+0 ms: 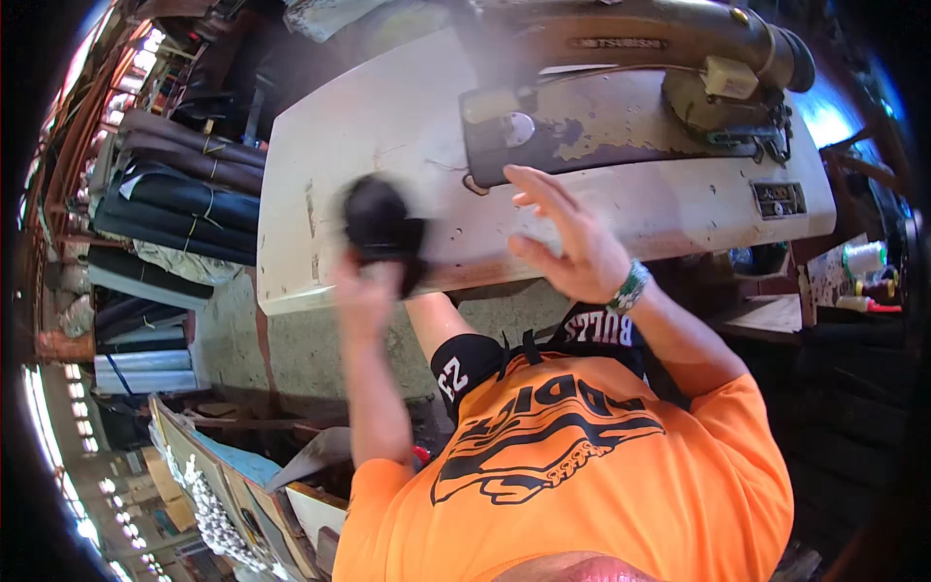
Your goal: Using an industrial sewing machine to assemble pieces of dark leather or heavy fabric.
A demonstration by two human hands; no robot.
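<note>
Left of the frame's centre, the left hand [369,289] has hold of a black object [376,218], too blurred to name, above the white sewing table [339,136]; I can't tell how far its fingers wrap. At centre-right, the right hand [580,250] is empty, fingers loosely spread, below the sewing machine [630,48].

Sewing machine [640,39] on table [364,126], toward far right. Rolls [184,218] left of table, spools [865,258] right. Object [376,218] in left hand [367,293], over table.

Motion-blurred left hand [369,289], black item [375,218] smeared beyond identification, sewing machine [630,41] cropped at top edge
</note>
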